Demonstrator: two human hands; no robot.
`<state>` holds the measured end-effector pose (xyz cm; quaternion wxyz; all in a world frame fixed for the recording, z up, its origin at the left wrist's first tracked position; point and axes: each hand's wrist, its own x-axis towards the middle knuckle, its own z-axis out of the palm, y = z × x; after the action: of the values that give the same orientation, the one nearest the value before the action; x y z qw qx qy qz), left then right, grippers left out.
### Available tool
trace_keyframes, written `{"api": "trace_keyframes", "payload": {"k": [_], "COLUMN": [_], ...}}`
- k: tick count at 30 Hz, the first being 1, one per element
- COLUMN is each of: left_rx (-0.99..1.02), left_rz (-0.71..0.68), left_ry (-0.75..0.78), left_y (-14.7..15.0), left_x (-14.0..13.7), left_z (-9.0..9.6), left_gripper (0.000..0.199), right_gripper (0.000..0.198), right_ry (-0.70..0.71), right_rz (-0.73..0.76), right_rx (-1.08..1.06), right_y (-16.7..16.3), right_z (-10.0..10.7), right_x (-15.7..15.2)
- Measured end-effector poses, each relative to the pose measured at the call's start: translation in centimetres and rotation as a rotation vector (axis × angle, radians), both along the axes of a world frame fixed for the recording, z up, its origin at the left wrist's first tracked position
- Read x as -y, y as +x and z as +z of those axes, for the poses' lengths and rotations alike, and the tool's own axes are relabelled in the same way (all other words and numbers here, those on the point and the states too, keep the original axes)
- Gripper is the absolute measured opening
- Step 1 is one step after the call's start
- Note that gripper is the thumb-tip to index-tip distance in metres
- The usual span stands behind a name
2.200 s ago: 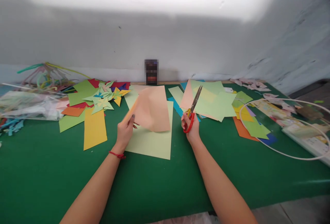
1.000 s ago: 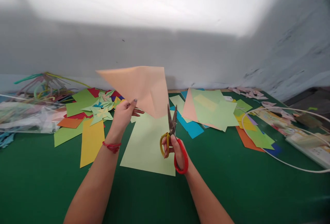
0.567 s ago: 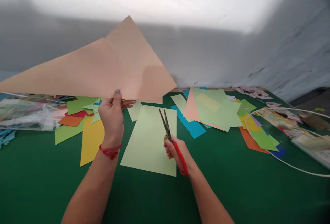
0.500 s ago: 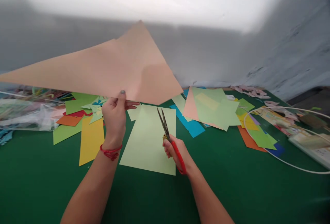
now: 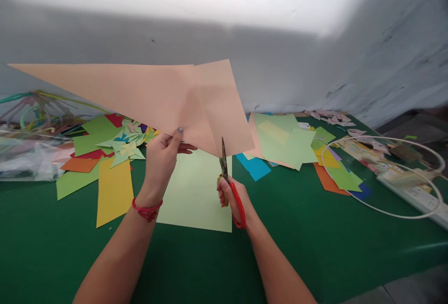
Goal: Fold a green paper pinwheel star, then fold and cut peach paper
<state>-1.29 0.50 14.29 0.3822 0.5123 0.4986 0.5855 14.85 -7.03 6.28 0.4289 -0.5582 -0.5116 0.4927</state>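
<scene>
Scissors (image 5: 225,167), in right hand (image 5: 231,197), now up at peach paper (image 5: 154,94) (itself in left hand (image 5: 161,161)).

I have passage over the green tabletop (image 5: 199,266) between the forearms (image 5: 117,248); the peach sheet (image 5: 140,94) blocks beyond, a white loop (image 5: 415,218) the right.

This is a papercraft workspace, whether in a home or a workshop cannot be told. Scissors (image 5: 224,168) above the table (image 5: 203,266), with coloured sheets (image 5: 115,192) and folded stars (image 5: 128,151) on it, show the craft; behind the table rises a plain wall (image 5: 105,38).
</scene>
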Motion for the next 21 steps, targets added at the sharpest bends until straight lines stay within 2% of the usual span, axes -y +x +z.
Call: {"api": "trace_keyframes", "payload": {"k": [21], "left_rx": [0.006], "left_rz": [-0.019], "left_ry": [-0.019], "left_y": [0.08], "left_x": [-0.17], "left_z": [-0.28], "left_gripper": [0.027], "right_gripper": [0.04], "right_ry": [-0.002], "right_rz": [0.044], "right_rx": [-0.019], "right_y": [0.32], "right_z": [-0.88], "right_x": [0.0]}}
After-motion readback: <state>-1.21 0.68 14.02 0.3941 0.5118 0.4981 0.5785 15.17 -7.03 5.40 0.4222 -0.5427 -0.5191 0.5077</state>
